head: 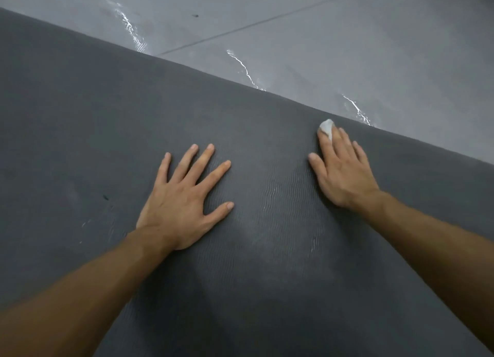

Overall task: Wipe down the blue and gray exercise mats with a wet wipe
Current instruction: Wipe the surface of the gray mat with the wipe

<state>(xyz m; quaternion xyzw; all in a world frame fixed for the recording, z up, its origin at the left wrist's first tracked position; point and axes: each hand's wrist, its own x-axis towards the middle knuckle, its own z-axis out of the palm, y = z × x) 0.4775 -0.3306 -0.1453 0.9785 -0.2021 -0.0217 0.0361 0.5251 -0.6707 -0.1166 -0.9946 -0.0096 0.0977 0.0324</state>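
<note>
Gray mat [80, 116] lies under both hands. Left hand [184, 199], flat with fingers spread, presses down, probably anchoring the mat against sliding. Right hand [342, 169], fingers straight, pins the wet wipe [326, 126] beneath its fingertips, just short of the mat's far edge.

The left hand [184, 204] lies on the mat [80, 116]. The right hand [344, 174] lies near the mat's far edge, atop the wipe [326, 128].

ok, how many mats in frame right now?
1: the gray mat, filling most of the view under the left hand and right hand, which presses a wipe near its far edge. Nothing blue in view.
</note>
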